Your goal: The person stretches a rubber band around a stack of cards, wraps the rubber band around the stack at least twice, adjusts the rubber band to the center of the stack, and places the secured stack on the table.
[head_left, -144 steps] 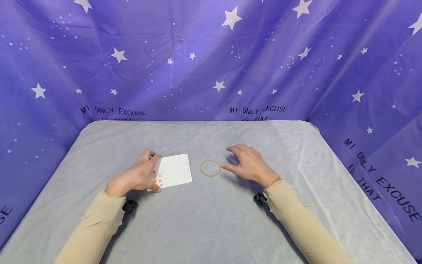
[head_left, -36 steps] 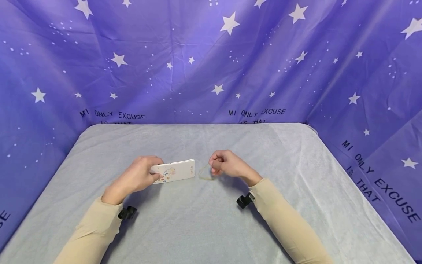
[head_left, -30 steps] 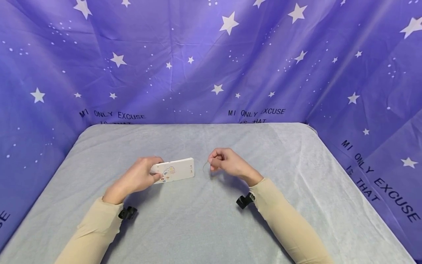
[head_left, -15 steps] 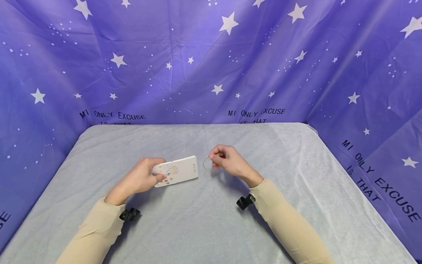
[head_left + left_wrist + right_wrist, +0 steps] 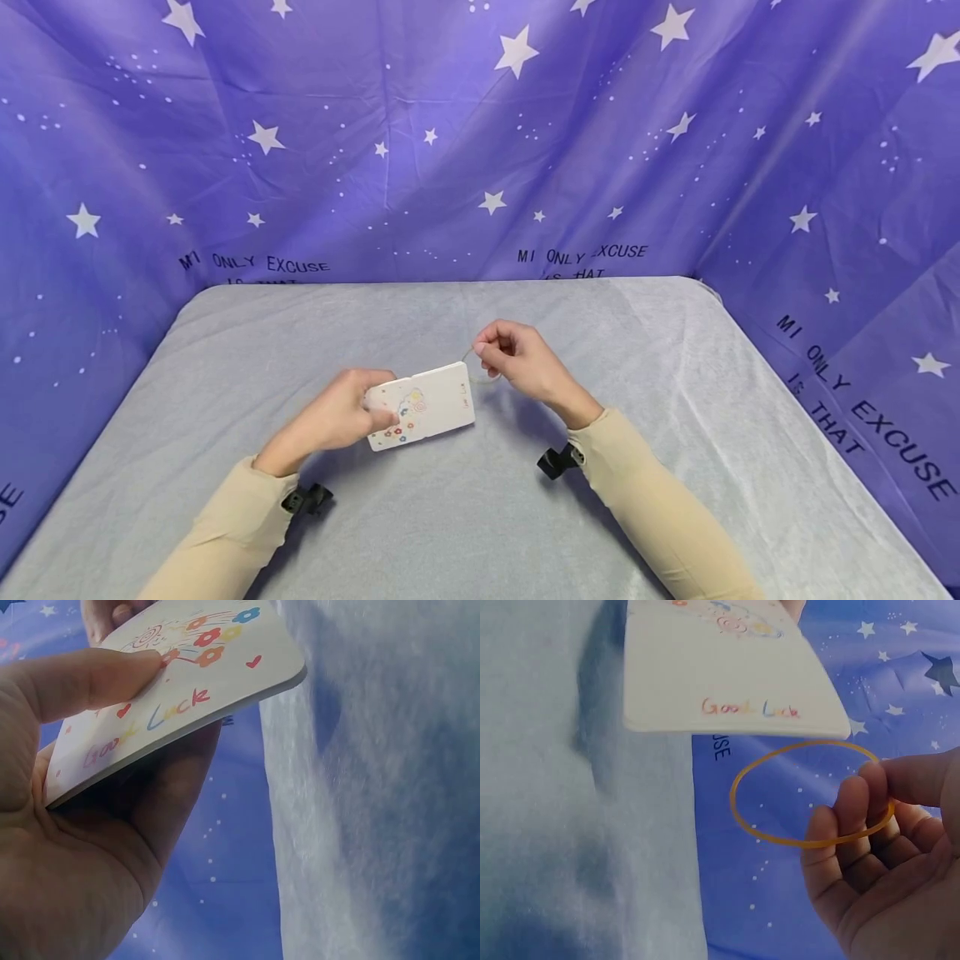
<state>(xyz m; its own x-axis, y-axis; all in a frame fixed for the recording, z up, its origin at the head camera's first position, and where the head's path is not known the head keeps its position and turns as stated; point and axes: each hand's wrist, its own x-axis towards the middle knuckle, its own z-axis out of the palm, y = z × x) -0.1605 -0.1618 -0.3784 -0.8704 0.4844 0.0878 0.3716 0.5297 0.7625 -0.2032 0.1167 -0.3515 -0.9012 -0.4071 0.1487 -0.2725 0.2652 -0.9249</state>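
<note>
My left hand (image 5: pixel 333 410) grips the left end of a thin white booklet (image 5: pixel 444 404), thumb on top and fingers beneath. Its face carries small coloured flowers, hearts and the words "Good Luck", legible in the left wrist view (image 5: pixel 274 671). Close to the booklet's right end, my right hand (image 5: pixel 525 362) pinches a yellow rubber band (image 5: pixel 733 796) between thumb and index finger. In the right wrist view the band is a loose oval, hanging in front of the other fingers beside the booklet's edge. Whether band and booklet touch, I cannot tell.
Both hands are above a table with a pale grey-blue cloth (image 5: pixel 420 533). Purple curtains (image 5: pixel 420 150) with white stars stand behind the table and along its sides. A black wrist camera (image 5: pixel 307 500) sits on the left sleeve, another (image 5: pixel 558 461) on the right.
The booklet and the rubber band, lying on the cloth at first, have been picked up. Lately my left hand has moved right and nearer, bringing the booklet's end to the band; my right hand rose slightly.
</note>
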